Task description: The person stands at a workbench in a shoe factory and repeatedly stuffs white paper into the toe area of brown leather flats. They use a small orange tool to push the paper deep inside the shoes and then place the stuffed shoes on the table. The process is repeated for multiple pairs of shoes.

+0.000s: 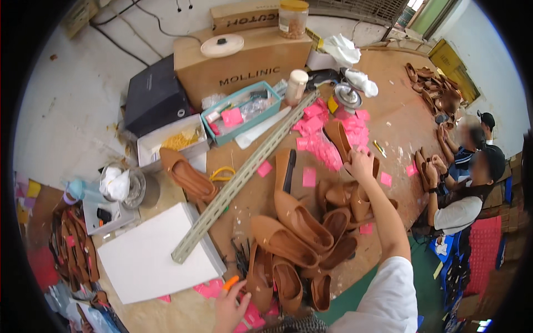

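Note:
Stretched out across the table, my right hand (361, 165) grips the back part of a brown flat shoe (337, 137), whose toe points away over the pink slips. Low in the view, my left hand (230, 306) is closed around a small orange tool (230, 283); only its orange end shows, so its kind is unclear. Beside that hand lies a brown shoe (259, 277), part of a heap of similar flats. One long flat (302, 219) rests on its side across the heap, next to another shoe (283, 240).
A slotted metal bar (244, 180) lies diagonally over a white box lid (150, 255). Pink slips (319, 147) are scattered near a tin can (345, 100). Cartons (244, 58) and a teal tray (241, 114) stand at the back. Co-workers (461, 194) sit at the right edge.

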`<state>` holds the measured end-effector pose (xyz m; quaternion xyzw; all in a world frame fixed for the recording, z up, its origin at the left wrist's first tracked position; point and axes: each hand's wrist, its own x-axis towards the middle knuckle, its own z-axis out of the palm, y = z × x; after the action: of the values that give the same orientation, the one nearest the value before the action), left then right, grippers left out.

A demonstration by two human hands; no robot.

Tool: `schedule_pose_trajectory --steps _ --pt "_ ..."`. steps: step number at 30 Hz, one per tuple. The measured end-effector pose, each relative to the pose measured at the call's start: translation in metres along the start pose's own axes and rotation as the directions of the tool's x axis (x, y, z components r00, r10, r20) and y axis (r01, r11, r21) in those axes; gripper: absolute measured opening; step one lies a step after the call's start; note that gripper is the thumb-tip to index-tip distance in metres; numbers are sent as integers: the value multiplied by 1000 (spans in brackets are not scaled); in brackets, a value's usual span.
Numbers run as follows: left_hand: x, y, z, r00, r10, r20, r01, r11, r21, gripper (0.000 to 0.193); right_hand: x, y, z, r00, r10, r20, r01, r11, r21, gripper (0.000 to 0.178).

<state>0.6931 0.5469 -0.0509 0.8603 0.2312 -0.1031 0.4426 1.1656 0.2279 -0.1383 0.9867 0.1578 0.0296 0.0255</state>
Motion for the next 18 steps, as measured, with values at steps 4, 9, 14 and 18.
schedule_pose_trajectory --steps 4,9,14,18 --pt "-15 2 -12 972 219 -80 -214 974 69 53 -76 -61 -77 843 -465 -270 513 845 149 15" --pt "-14 -4 -27 978 -64 197 207 319 -925 58 -206 -193 -164 434 -865 -252 899 434 58 16" --pt "-59 -56 0 904 -174 391 417 564 -713 63 -258 -244 -148 432 -803 -410 873 258 414 32" --pt "-130 -121 16 863 -361 353 484 396 -780 61 -227 -198 -72 995 -102 3 92 903 420 51"
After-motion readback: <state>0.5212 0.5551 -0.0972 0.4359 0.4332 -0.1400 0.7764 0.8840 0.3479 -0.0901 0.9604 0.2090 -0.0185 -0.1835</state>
